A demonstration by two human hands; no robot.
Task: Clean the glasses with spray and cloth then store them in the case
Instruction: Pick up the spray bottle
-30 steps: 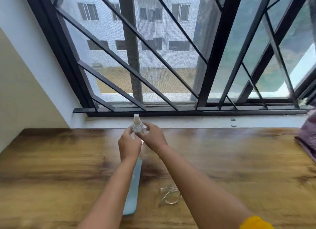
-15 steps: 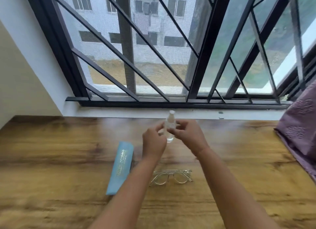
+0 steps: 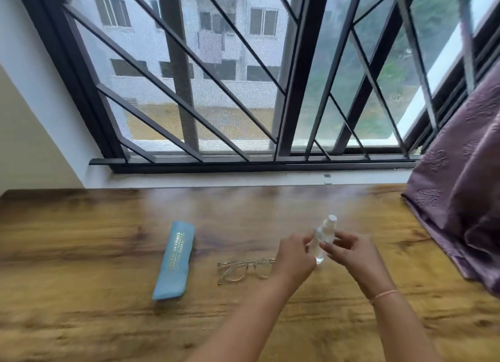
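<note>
A small clear spray bottle (image 3: 323, 237) with a white top is held upright above the wooden table (image 3: 81, 253). My right hand (image 3: 354, 256) grips its body from the right. My left hand (image 3: 293, 256) has its fingers curled beside the bottle's lower left side; whether it touches the bottle is unclear. Clear-framed glasses (image 3: 244, 269) lie open on the table just left of my left hand, partly hidden by it. A flat light-blue case (image 3: 174, 260) with gold lettering lies further left. No cloth is visible.
A barred window with a white sill (image 3: 243, 179) runs along the table's far edge. A purple curtain (image 3: 460, 199) hangs over the table's right end. A wall stands at the left.
The view has swung left, so case and glasses now appear left of my hands. Both hands with the bottle have come nearer and lower over the table.
</note>
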